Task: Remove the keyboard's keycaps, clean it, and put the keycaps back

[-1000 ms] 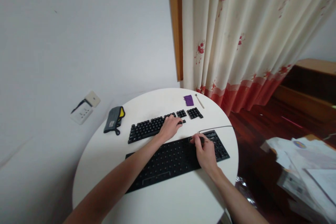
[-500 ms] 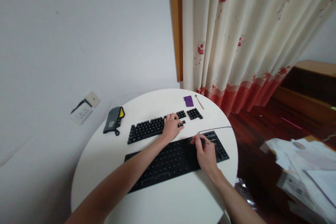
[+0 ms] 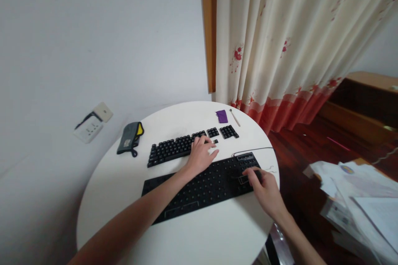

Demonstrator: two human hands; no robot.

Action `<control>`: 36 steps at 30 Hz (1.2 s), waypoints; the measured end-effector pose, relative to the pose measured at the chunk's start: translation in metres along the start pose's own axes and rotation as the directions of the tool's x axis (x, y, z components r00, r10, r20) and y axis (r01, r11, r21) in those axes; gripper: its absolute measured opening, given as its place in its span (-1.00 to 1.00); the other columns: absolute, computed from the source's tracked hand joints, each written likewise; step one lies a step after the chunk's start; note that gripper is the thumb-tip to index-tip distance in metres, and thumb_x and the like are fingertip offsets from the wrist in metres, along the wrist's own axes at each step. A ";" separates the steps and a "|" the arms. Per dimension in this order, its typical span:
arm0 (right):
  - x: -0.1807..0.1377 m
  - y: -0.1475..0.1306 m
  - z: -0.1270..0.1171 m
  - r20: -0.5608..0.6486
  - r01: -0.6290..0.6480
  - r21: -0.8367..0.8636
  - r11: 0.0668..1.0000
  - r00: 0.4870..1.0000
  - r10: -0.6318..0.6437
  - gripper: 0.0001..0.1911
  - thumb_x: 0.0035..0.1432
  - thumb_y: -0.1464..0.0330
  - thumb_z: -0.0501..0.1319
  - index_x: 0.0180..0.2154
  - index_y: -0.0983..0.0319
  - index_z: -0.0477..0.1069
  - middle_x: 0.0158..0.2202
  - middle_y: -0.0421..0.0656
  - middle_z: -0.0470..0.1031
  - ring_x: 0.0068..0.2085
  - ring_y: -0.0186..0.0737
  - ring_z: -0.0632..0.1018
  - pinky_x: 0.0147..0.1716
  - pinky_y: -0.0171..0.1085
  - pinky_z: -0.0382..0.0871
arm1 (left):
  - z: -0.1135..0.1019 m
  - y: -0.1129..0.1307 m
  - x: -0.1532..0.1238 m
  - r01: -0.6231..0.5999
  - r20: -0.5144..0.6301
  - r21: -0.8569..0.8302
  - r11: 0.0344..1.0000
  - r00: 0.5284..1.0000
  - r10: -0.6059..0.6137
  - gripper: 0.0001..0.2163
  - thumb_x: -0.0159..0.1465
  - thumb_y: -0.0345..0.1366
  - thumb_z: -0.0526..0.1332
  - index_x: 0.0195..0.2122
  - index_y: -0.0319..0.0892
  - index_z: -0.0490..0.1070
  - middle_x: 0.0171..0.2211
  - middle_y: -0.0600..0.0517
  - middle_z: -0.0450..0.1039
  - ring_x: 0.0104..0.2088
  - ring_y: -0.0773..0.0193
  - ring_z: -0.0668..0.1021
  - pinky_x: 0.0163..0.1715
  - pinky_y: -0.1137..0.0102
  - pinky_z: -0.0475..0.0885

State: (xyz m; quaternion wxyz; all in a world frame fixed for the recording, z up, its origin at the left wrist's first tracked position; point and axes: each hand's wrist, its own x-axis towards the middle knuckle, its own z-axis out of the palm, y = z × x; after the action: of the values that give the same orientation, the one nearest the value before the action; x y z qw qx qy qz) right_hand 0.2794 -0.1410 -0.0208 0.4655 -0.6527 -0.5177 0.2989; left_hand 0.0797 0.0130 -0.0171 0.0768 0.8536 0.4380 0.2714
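A black keyboard base [image 3: 214,178], its keycaps removed and its switches bare, lies across the round white table. Behind it the loose black keycaps [image 3: 169,149] are laid out in keyboard order. My left hand [image 3: 200,153] rests over the right end of the main keycap block, fingers spread, touching or just above the caps. Over the base's right end, my right hand [image 3: 264,184] is closed around the black handle of a wire keycap puller [image 3: 271,169]; its thin wires stick out to the right. The fingertips partly hide the switches below.
A grey pouch [image 3: 129,138] with a yellow patch lies at the table's left. At the back are a purple cloth [image 3: 222,116] and a small brush [image 3: 234,117]. A cable [image 3: 255,149] runs off the right edge. Papers [image 3: 357,186] are stacked at the right.
My right hand has moved right and toward me over the keyboard base with the keycap puller. My left hand has shifted slightly, its fingers more spread. The camera view has shifted a little.
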 end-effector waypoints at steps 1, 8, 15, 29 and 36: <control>-0.003 0.003 -0.001 0.035 -0.004 -0.037 0.999 0.999 0.005 -0.60 0.28 0.13 0.06 -0.29 0.28 0.51 -0.51 -0.16 0.49 -0.52 -0.24 0.42 -0.54 -0.31 0.20 | -0.003 0.008 -0.007 -0.024 0.031 -0.026 0.999 0.999 0.025 -0.87 0.25 -0.21 0.26 -0.25 -0.08 0.57 -0.14 0.00 0.38 -0.09 0.10 0.34 -0.07 0.18 0.28; -0.012 0.001 0.012 0.177 0.150 -0.237 0.960 0.978 -0.109 -0.67 0.31 0.27 0.01 -0.32 0.26 0.49 -0.35 -0.07 0.56 -0.31 -0.13 0.56 -0.28 -0.27 0.33 | 0.002 0.047 -0.051 -0.105 0.174 -0.238 0.966 0.973 0.149 -0.84 0.32 -0.38 0.14 -0.30 -0.12 0.52 -0.25 0.03 0.42 -0.17 0.20 0.39 -0.08 0.26 0.32; -0.019 0.003 0.017 0.144 0.222 -0.478 0.850 0.974 -0.174 -0.65 0.32 0.29 -0.02 -0.34 0.24 0.48 -0.34 -0.03 0.56 -0.33 -0.10 0.57 -0.35 -0.26 0.32 | 0.014 0.045 -0.061 -0.090 0.143 -0.333 0.939 0.979 0.145 -0.85 0.29 -0.45 0.15 -0.25 -0.14 0.50 -0.24 0.02 0.43 -0.16 0.22 0.40 -0.05 0.27 0.32; -0.011 0.021 0.014 0.041 -0.004 -0.178 0.984 0.999 0.012 -0.47 0.28 0.05 -0.02 -0.38 0.29 0.52 -0.56 -0.09 0.48 -0.52 -0.15 0.47 -0.53 -0.27 0.25 | 0.003 0.051 -0.061 -0.183 0.177 -0.483 0.856 0.937 0.300 -0.77 0.24 -0.19 0.30 -0.11 -0.12 0.49 -0.17 -0.01 0.53 -0.12 0.20 0.48 -0.06 0.29 0.33; -0.012 0.001 0.014 0.071 0.016 -0.081 0.997 0.997 -0.010 -0.54 0.30 0.10 0.02 -0.28 0.29 0.52 -0.53 -0.14 0.48 -0.50 -0.20 0.48 -0.49 -0.29 0.29 | 0.005 0.050 -0.061 -0.180 0.175 -0.533 0.827 0.933 0.316 -0.73 0.20 -0.18 0.34 -0.11 -0.15 0.50 -0.17 -0.03 0.54 -0.14 0.19 0.51 -0.06 0.29 0.38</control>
State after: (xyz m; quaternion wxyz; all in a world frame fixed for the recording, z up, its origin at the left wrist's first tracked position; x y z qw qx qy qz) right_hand 0.2641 -0.1483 -0.0287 0.4217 -0.6567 -0.5500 0.2972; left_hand 0.0890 -0.0653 -0.0269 0.3186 0.8804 0.2216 0.2726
